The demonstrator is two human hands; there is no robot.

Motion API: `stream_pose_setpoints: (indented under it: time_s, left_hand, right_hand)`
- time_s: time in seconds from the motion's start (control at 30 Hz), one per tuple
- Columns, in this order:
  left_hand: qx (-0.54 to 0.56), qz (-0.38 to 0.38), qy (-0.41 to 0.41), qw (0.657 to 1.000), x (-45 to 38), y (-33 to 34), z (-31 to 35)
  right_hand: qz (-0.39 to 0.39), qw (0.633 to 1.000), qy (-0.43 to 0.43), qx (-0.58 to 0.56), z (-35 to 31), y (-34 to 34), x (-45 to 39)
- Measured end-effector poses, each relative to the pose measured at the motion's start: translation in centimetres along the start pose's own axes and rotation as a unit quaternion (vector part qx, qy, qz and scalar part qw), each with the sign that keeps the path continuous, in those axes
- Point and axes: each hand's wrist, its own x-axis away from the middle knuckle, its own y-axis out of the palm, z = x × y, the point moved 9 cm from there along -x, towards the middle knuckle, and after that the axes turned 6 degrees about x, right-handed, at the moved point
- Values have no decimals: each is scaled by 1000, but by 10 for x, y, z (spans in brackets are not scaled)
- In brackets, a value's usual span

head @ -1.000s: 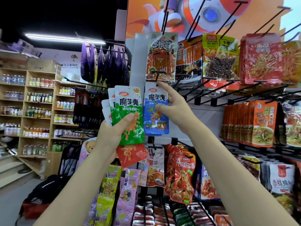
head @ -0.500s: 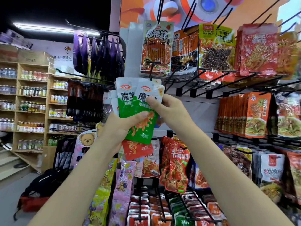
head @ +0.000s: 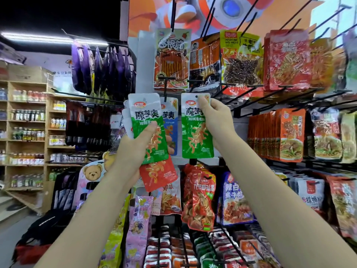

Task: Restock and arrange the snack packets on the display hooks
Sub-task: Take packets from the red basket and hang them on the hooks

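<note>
Change: right hand (head: 214,120) has drawn one green packet (head: 197,136) clear of the stack, rightward.
Left hand (head: 135,147): grips remaining stack (head: 148,132).
Right hand: pinches packet's top corner, beside hook (head: 166,88).
Handling: light, limp, slippery; hold near hang-hole.

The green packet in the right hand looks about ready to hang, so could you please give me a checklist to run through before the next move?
1. Right hand pinches the single green packet near its top: ok.
2. Packet's hang hole uncovered: ok, visible beside the fingers.
3. Hole lined up with a hook tip: cannot tell.
4. Blue packet already hangs on the middle hook: ok.
5. Left hand holds the remaining stack firmly: ok.
6. Red packet at the stack's bottom secure: cannot tell.
</note>
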Motion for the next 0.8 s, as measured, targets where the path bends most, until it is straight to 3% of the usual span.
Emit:
stream_pose_setpoints:
  time_s: [0.8]
  left_hand:
    - [-30, -15, 25, 999, 2, 29, 4]
  right_hand:
    - [-2, 999, -44, -5, -16, 9, -26]
